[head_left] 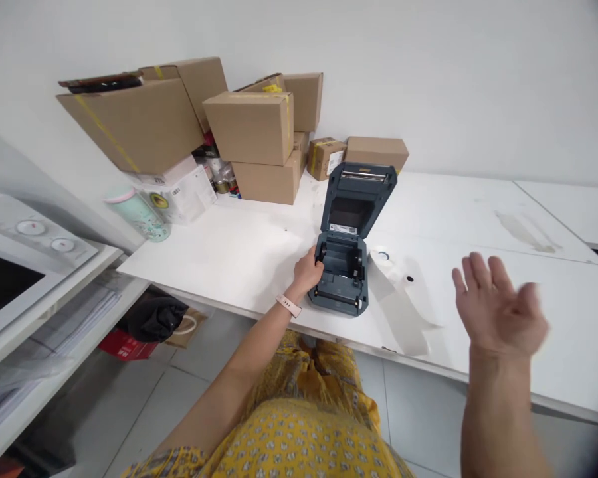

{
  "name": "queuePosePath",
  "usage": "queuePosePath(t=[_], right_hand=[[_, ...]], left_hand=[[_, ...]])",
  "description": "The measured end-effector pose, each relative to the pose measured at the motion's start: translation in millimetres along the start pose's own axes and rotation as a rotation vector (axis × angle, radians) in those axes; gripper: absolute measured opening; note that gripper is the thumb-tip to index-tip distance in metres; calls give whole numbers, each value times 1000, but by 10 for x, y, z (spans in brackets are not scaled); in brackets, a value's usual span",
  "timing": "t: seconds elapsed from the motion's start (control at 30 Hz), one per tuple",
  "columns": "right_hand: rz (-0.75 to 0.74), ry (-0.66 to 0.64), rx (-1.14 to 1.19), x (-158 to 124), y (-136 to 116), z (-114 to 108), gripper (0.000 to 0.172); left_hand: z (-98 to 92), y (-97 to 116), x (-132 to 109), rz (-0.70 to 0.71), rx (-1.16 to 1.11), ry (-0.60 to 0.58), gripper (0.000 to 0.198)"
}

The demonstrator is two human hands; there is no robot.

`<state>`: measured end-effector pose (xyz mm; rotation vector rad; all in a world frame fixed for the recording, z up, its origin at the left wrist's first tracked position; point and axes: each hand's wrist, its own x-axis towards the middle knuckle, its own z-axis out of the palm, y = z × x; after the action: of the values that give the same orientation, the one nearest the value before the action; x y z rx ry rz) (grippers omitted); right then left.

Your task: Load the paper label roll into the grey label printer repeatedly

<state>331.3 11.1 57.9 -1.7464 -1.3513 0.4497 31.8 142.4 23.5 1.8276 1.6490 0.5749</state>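
Observation:
A dark blue-grey label printer (339, 292) stands on the white table, its lid (357, 199) tipped up and its inside bare of any roll. My left hand (309, 271) grips the printer's left side, the fingers curled over the edge of the lower housing. To the right of the printer lie a white paper roll (380, 259) and a second white roll with a dark core (418, 284). A loose white paper strip (401, 322) runs toward the table's front edge. My right hand (498, 309) is raised over the table at the right, palm up, fingers apart, holding nothing.
Stacked cardboard boxes (252, 126) stand at the back left. Near them are a mint-green tumbler (142, 216) and a white carton (189, 192). Smaller boxes (377, 153) sit against the wall behind the printer. A white microwave (34, 239) is on a shelf at the far left.

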Motion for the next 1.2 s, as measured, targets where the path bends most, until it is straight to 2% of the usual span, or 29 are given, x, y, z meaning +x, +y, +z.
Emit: queuePosePath(t=[0.03, 0.1, 0.17, 0.23, 0.33, 0.4, 0.53, 0.67, 0.73, 0.8, 0.87, 0.9, 0.93, 1.0, 1.03, 1.07, 1.13, 1.2], right_hand=[[-51, 14, 93, -104, -221, -20, 72], [-118, -52, 495, -321, -650, 46, 76], [-103, -158, 693, -512, -991, 219, 74], [-82, -262, 803, -648, -1196, 422, 72], [-64, -384, 853, -731, -1287, 644, 72], [-62, -439, 854, -730, -1283, 707, 72], [-43, -480, 929, -746, -1295, 700, 72], [5, -450, 943, -830, -1321, 623, 74], [6, -383, 825, -775, -1270, 541, 73], [-53, -136, 625, -564, -1135, 419, 66], [-139, 204, 330, -185, -901, 276, 58], [-162, 239, 135, 48, -753, 211, 54], [-150, 158, -76, 291, -593, 160, 51], [-148, -197, -439, 747, -272, 124, 54], [-188, -362, -549, 935, -131, 146, 57], [-213, -466, -615, 1085, -10, 192, 59], [-241, -561, -653, 1273, 155, 336, 62], [-230, -583, -663, 1344, 229, 497, 66]], left_hand=[[0, -2, 2, 0, 4, -1, 57], [3, -7, 7, 2, 12, -5, 57], [7, -10, 12, 8, 18, -5, 58], [10, -11, 12, 14, 22, 1, 59], [9, -11, 5, 32, 10, -3, 58], [10, -10, 1, 37, 3, -11, 58], [32, -16, 10, 33, 2, 10, 58], [46, -28, 27, 19, 1, 18, 59], [38, -30, 27, 21, -2, 5, 60], [25, -29, 22, 34, -11, -8, 59], [17, -25, 16, 35, -16, -9, 58], [15, -22, 15, 30, -14, -6, 58], [16, -20, 14, 22, -9, -3, 58], [21, -16, 15, 7, 3, 3, 58], [24, -15, 14, 2, 8, 4, 59], [26, -14, 14, -2, 11, 4, 59], [28, -13, 12, 0, 11, 4, 59], [27, -12, 9, -1, 19, 4, 59]])
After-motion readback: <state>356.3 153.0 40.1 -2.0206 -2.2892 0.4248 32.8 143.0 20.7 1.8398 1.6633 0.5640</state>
